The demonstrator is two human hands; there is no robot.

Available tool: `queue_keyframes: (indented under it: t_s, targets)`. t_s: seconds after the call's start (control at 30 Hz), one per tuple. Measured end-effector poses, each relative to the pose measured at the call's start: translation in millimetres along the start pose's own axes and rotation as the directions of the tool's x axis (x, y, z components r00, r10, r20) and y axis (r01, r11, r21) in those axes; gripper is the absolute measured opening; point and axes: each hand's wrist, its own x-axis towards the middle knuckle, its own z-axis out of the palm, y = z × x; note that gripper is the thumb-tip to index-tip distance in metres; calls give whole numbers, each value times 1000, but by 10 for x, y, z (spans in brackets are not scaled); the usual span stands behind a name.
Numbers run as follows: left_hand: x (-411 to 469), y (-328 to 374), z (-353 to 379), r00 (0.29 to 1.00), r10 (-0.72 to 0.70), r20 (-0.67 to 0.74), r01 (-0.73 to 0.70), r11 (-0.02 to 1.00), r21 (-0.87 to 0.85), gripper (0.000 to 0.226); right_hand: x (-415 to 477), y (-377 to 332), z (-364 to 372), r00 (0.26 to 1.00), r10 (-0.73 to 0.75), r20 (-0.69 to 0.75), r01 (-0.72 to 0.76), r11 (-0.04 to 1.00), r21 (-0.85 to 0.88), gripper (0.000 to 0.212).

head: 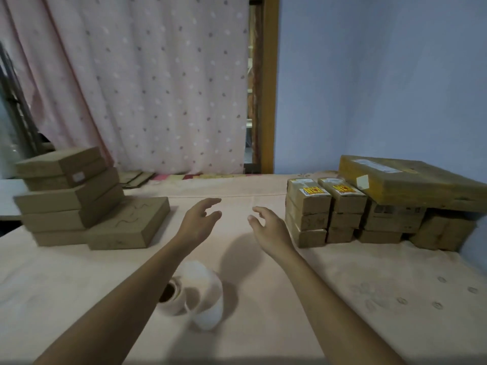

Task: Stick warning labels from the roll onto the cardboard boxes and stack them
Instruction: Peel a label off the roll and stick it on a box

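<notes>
**Labelling partly done; both hands free between the two piles**

At the right, two labelled stacks (308, 206) of small cardboard boxes each carry a yellow-and-red warning label (315, 191) on the top box. Labels lower down cannot be made out. The plain boxes (68, 198) piled at the left show no such label, so much of the work appears to remain. The label roll (203, 293) lies on the cloth-covered counter (342, 325), partly beneath the left forearm, and neither hand touches it. The left hand (200, 219) and right hand (266, 223) hover apart between the piles, each grip wide, fingers loosely spread, holding nothing
</notes>
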Motion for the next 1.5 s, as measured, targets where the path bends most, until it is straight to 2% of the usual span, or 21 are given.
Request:
queue_keyframes:
  t_s: [0.17, 0.3, 0.43, 0.63, 0.77, 0.9, 1.0, 1.07, 1.1, 1.17, 1.2, 1.33, 1.5]
  targets:
    - [-137, -348, -741, 996, -48, -73, 50, 999, 21, 36, 38, -466, 530, 992, -75, 99, 76, 997, -2, 40]
    - [-300, -669, -1261, 980, -132, -148, 132, 991, -13, 22, 7, -773, 951, 972, -97, 214, 101, 995, -7, 42]
    - [-399, -1163, -1691, 940, -221, -262, 238, 971, 37, 37, 2, -982, 1347, 931, -75, 358, 93, 995, -34, 48]
    - [-443, -1684, -2012, 818, -421, -393, 388, 907, -164, 48, 87, -1146, 1853, 842, 49, 537, 27, 991, -133, 64]
    - [-306, -1948, -2096, 761, -527, -378, 415, 843, -342, 51, 196, -1179, 2142, 804, 112, 584, -10, 985, -175, 68]
    - [-164, -2051, -2022, 760, -539, -364, 393, 826, -404, 34, 329, -1180, 2374, 783, 155, 603, -93, 987, -133, 68]
    - [-125, -2052, -1961, 770, -532, -352, 341, 810, -478, 19, 421, -1169, 2464, 773, 161, 613, -129, 987, -96, 55]
    - [-93, -2119, -1971, 761, -527, -378, 324, 814, -483, 29, 479, -1174, 2518, 768, 159, 620, -174, 984, -37, 44]
    - [-77, -2175, -1994, 764, -519, -384, 323, 822, -469, 37, 525, -1149, 2558, 764, 154, 627, -190, 982, -10, 47]
    - [-63, -2264, -2009, 769, -515, -378, 327, 826, -459, 43, 624, -1037, 2665, 763, 141, 631, -230, 971, 60, 71]
    - [-66, -2257, -1996, 775, -514, -368, 330, 825, -459, 41, 633, -1014, 2683, 766, 139, 627, -246, 966, 86, 75]
    - [-42, -2070, -1903, 807, -471, -356, 275, 833, -479, 33, 528, -1116, 2525, 795, 197, 573, -364, 911, 193, 52]
    - [-17, -1706, -1667, 809, -471, -351, 226, 801, -554, 51, 582, -1099, 2204, 842, 342, 417, -504, 774, 383, 33]
